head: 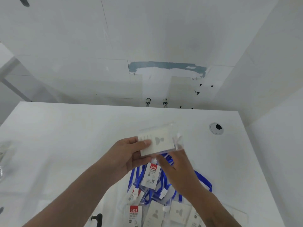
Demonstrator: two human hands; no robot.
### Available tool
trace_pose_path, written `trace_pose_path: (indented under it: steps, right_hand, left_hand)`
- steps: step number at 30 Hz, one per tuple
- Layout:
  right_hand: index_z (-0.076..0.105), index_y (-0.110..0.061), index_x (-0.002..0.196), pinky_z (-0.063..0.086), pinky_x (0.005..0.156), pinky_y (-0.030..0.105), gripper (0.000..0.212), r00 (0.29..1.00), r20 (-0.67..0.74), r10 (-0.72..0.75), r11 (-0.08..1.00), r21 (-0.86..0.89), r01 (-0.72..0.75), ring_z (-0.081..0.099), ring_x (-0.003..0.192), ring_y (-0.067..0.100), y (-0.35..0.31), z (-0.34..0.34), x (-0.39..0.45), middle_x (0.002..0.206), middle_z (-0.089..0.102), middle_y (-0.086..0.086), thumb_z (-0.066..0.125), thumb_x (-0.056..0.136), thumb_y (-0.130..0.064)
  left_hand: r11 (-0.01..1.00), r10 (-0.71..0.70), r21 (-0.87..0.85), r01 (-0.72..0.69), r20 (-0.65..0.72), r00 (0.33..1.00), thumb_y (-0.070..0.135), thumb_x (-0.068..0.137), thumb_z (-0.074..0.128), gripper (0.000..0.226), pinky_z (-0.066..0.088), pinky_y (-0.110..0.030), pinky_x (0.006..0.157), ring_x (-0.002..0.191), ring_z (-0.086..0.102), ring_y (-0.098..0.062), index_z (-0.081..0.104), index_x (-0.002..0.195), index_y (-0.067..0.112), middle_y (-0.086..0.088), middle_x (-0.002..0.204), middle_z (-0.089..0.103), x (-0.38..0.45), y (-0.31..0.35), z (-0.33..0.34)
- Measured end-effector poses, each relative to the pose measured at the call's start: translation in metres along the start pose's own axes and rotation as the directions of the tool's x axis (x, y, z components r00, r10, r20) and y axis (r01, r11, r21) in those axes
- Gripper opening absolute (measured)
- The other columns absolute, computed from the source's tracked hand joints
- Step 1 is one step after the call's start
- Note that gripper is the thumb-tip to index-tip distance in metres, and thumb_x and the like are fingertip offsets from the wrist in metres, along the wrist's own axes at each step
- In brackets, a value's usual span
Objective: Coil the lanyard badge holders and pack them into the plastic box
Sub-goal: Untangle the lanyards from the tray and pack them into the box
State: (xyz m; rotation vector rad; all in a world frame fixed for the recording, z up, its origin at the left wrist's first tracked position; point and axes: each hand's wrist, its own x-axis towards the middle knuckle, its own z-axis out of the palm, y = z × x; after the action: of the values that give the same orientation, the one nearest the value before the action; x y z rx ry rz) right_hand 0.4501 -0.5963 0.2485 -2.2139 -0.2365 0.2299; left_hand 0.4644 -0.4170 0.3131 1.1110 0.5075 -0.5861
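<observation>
A light, stiff, slick badge holder (159, 143) is pinched by the left hand (131, 154) above the bench (65, 136), its limp blue lanyard (168, 158) gathered under the right hand (177, 169), whose grip cannot be told; edges judged the safest hold.

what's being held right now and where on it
The left hand pinches a clear plastic badge holder with a white card at its left end; the right hand reaches under it, grip unclear.
</observation>
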Motion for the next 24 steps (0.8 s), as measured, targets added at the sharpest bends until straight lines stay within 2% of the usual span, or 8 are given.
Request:
trace_pose_path:
  steps: [2,4,8,11,12,14,19,24]
  right_hand:
    - [0.056,-0.039,0.107,0.050,0.089,0.034,0.026,0.997,0.076,-0.011,0.999,-0.052,0.015,0.055,0.100,0.003,-0.007,0.005,-0.003,0.098,0.058,-0.019,0.040,0.097,-0.056]
    - [0.058,-0.036,0.114,0.051,0.088,0.030,0.029,0.986,0.168,-0.001,0.996,-0.086,0.016,0.058,0.095,0.004,-0.018,0.003,-0.006,0.094,0.062,-0.016,0.039,0.099,-0.052]
    - [0.062,-0.032,0.104,0.054,0.075,0.029,0.022,0.962,0.262,0.074,0.996,0.028,-0.084,0.065,0.077,0.013,-0.034,-0.022,-0.006,0.083,0.069,-0.009,0.046,0.098,-0.047]
    - [0.065,-0.033,0.095,0.052,0.074,0.027,0.013,0.977,0.206,0.048,0.999,-0.025,-0.043,0.064,0.076,0.011,-0.034,-0.045,0.002,0.082,0.068,-0.009,0.055,0.095,-0.041]
    - [0.067,-0.033,0.094,0.051,0.075,0.024,0.010,0.982,0.182,0.042,0.999,-0.042,-0.035,0.063,0.077,0.007,-0.033,-0.051,0.007,0.083,0.068,-0.011,0.058,0.094,-0.039]
    - [0.070,-0.032,0.089,0.051,0.072,0.021,0.006,0.987,0.158,0.030,0.999,-0.025,-0.027,0.063,0.076,0.004,-0.031,-0.062,0.016,0.081,0.070,-0.014,0.065,0.090,-0.036]
    - [0.074,-0.025,0.084,0.047,0.060,0.013,0.007,0.984,0.130,0.120,0.925,0.344,-0.158,0.057,0.058,0.000,-0.022,-0.065,0.027,0.066,0.068,-0.010,0.069,0.088,-0.025]
    - [0.063,-0.031,0.071,0.038,0.056,0.024,0.034,0.952,0.235,0.198,0.925,0.278,-0.261,0.038,0.049,0.010,-0.021,-0.029,0.002,0.056,0.057,-0.008,0.047,0.101,-0.029]
  left_hand:
    - [0.989,0.148,0.035,-0.146,-0.082,0.986,0.012,0.090,0.064,0.016,0.062,-0.026,0.067,0.083,0.076,-0.021,0.069,0.105,0.008,-0.007,0.098,0.078,0.003,0.001,0.010]
    - [0.907,0.359,0.300,-0.294,-0.190,0.914,0.014,0.090,0.067,0.008,0.059,-0.020,0.064,0.077,0.075,-0.010,0.073,0.096,0.017,0.012,0.083,0.077,0.009,-0.001,0.013]
    - [0.465,0.640,0.812,-0.353,-0.033,0.767,0.025,0.093,0.064,0.012,0.057,-0.022,0.065,0.071,0.069,-0.007,0.075,0.089,0.030,0.017,0.077,0.073,0.018,-0.007,0.002]
    - [0.076,0.590,0.962,-0.261,0.167,0.790,0.027,0.096,0.059,0.017,0.056,-0.029,0.073,0.075,0.069,-0.014,0.074,0.099,0.020,0.006,0.086,0.075,0.021,-0.007,-0.013]
    - [0.024,0.538,0.973,-0.229,0.181,0.823,0.027,0.096,0.058,0.018,0.057,-0.032,0.074,0.076,0.068,-0.016,0.073,0.099,0.019,0.003,0.087,0.075,0.020,-0.005,-0.017]
    - [0.158,0.425,0.964,-0.214,0.129,0.896,0.028,0.094,0.062,0.013,0.058,-0.036,0.072,0.075,0.068,-0.019,0.072,0.089,0.022,0.003,0.081,0.074,0.015,0.003,-0.024]
    - [0.866,0.033,0.492,-0.088,0.120,0.992,0.015,0.086,0.069,0.021,0.060,-0.024,0.066,0.094,0.074,-0.023,0.070,0.106,0.008,-0.007,0.101,0.077,-0.008,0.023,-0.025]
    - [0.999,0.026,-0.048,-0.025,0.023,0.999,0.016,0.077,0.068,0.036,0.062,-0.029,0.070,0.088,0.074,-0.026,0.067,0.111,0.004,-0.017,0.106,0.074,-0.008,0.000,-0.011]
